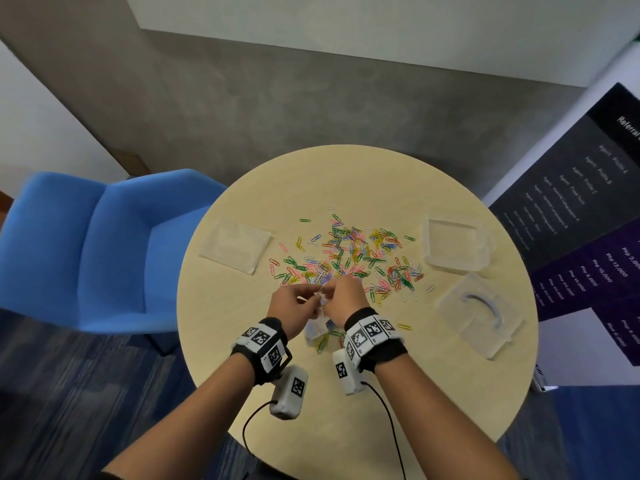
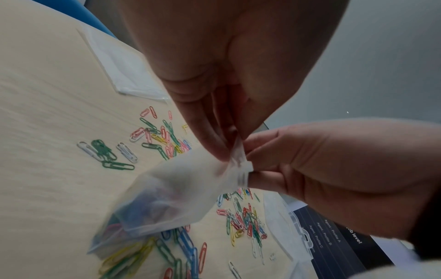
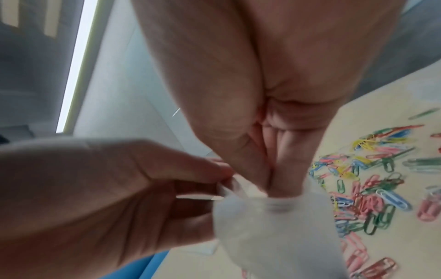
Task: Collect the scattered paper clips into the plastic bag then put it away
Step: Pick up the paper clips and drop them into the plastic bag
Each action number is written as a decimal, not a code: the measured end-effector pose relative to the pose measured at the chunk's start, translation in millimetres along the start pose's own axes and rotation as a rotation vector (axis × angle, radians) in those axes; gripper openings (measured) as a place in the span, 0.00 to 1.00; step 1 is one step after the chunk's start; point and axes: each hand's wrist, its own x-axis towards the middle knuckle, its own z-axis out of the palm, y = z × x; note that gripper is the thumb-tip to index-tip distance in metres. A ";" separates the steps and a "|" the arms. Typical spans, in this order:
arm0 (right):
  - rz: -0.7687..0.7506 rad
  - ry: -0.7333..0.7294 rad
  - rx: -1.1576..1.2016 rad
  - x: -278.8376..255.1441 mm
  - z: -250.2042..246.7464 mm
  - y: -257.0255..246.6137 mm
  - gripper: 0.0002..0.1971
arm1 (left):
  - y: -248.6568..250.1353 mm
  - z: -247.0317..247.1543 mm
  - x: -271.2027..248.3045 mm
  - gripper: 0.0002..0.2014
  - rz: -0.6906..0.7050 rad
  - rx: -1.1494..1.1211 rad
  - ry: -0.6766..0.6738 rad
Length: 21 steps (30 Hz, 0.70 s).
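Over the near middle of the round table (image 1: pixel 433 393), the left hand (image 1: pixel 294 306) and right hand (image 1: pixel 346 296) both pinch the mouth of the small plastic bag (image 2: pixel 176 192), which hangs between them with a few clips inside. The scattered paper clips (image 1: pixel 349 258) spread at twelve o'clock from the hands, some lying under the bag. A second flat bag (image 1: pixel 235 249) lies at ten o'clock, a clear box (image 1: pixel 457 245) at two, its lid (image 1: pixel 481 315) at three. A blue chair (image 1: pixel 104 244) stands at nine.

A round pale-wood table (image 1: pixel 346 174) stands on blue carpet (image 1: pixel 69 393) beside a blue armchair (image 1: pixel 86 244), grey wall (image 1: pixel 277 98) behind.
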 end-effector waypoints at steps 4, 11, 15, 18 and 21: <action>-0.094 0.079 0.085 2.6 1.2 4.0 0.10 | -1.0 -5.1 4.3 0.11 -0.002 -0.007 0.016; 0.110 0.144 0.092 4.0 -11.9 62.5 0.21 | -6.2 -19.4 4.7 0.10 -0.038 -0.030 0.059; 0.433 -0.100 -0.189 -12.4 11.0 114.3 0.62 | -14.5 -29.6 4.1 0.08 -0.059 -0.037 0.107; 0.304 -0.044 -0.230 -22.8 34.9 119.5 0.65 | -16.7 -31.3 3.5 0.09 -0.066 -0.040 0.123; 0.202 0.024 -0.269 -13.7 50.1 110.8 0.61 | -17.9 -27.6 3.0 0.09 -0.081 -0.058 0.118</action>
